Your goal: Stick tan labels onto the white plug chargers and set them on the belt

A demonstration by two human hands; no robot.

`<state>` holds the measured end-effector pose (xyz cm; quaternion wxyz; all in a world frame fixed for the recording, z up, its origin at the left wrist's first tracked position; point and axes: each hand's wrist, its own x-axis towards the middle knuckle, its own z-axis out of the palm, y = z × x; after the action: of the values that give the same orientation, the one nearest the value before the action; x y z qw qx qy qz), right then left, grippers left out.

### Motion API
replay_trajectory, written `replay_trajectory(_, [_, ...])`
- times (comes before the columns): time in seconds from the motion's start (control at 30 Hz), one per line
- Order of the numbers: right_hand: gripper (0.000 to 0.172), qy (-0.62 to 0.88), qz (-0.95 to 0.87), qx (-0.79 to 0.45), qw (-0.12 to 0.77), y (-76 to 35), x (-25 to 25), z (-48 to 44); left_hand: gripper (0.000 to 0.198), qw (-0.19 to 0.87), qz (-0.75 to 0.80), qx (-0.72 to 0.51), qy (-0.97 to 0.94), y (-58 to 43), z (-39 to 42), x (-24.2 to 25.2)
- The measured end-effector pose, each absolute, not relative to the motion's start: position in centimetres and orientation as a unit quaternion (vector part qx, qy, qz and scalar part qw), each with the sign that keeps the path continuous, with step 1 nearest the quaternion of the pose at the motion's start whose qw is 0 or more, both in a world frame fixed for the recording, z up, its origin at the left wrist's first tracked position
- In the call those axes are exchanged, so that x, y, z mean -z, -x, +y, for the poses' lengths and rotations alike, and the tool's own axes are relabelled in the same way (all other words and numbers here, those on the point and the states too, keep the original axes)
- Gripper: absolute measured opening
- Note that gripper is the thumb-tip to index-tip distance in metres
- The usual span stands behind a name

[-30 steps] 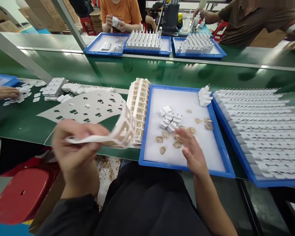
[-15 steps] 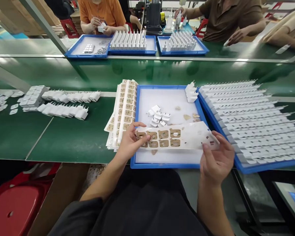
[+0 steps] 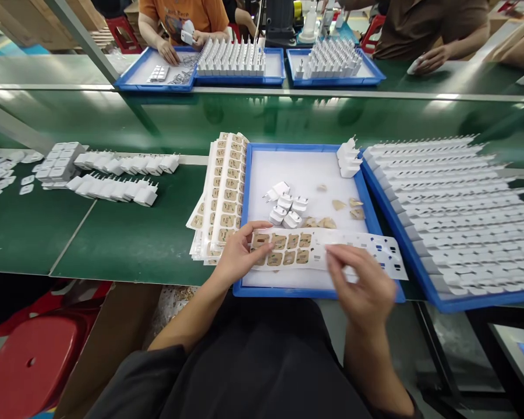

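Note:
My left hand (image 3: 241,256) pinches the left end of a white sticker sheet (image 3: 305,249) between thumb and fingers. Tan stickers cover the sheet's left part; its right part is bare backing with small cut-outs. Over the middle of the sheet, my right hand (image 3: 364,285) is closed in a pinch, slightly blurred; what its fingertips hold cannot be made out. Beneath the sheet lies a blue-rimmed tray (image 3: 297,147). Inside it are several white plug adapters (image 3: 288,205), tan scraps (image 3: 338,204) and a small adapter stack (image 3: 348,158) at the far right corner.
Left of the tray lies a pile of sticker sheets (image 3: 227,186). A second blue tray (image 3: 463,305) packed with adapters stands at right. Adapter rows (image 3: 113,187) sit at left. Across the bench, co-workers handle white parts beside more trays (image 3: 157,87). A red stool (image 3: 30,372) stands lower left.
My right hand has let go of the sheet's right end and moved left over its middle. The sheet now lies lower over the tray. The view has shifted slightly.

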<state>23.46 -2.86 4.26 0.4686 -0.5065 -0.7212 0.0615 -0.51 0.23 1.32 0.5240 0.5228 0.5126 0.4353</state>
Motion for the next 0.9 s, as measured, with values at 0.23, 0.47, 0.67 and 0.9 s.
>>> replay_trajectory(0.23, [0.023, 0.399, -0.782, -0.119, 0.463, -17.6, -2.4, 1.0, 0.034, 0.526, 0.481, -0.463, -0.527, 0.2, -0.1, -1.8])
replay_trajectory(0.47, [0.013, 0.399, -0.78, -0.137, 0.462, -17.7, -2.0, 0.9, 0.028, 0.551, 0.49, -0.467, -0.489, 0.2, 0.1, -1.3])
replay_trajectory(0.67, [0.012, 0.374, -0.776, -0.188, 0.472, -19.1, -2.0, 0.2, 0.024, 0.485, 0.552, -0.415, -0.536, 1.0, 0.6, -1.1])
replay_trajectory(0.9, [0.006, 0.418, -0.703, -0.336, 0.467, -24.8, -1.3, -2.2, 0.027, 0.113, 0.587, -0.236, -0.766, 2.1, 1.4, -3.2])
